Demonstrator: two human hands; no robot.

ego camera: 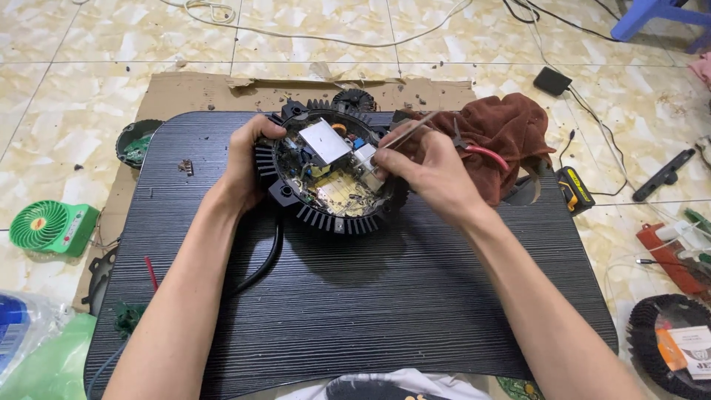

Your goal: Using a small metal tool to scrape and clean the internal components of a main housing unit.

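Note:
A round black finned housing (333,219) lies tilted on a black ribbed mat (370,296), its open side showing a circuit board (342,194) with a silver box and small parts. My left hand (248,164) grips the housing's left rim. My right hand (429,172) holds thin metal tweezers (406,132) whose tips reach into the board's right side. A black cable (265,263) runs from under the housing toward me.
A brown cloth (511,130) with red-handled pliers (485,152) lies right of the housing. Cardboard (200,92) sits under the mat. A green fan (52,226) is at left, a yellow-black tool (574,189) and other parts at right on the tiled floor.

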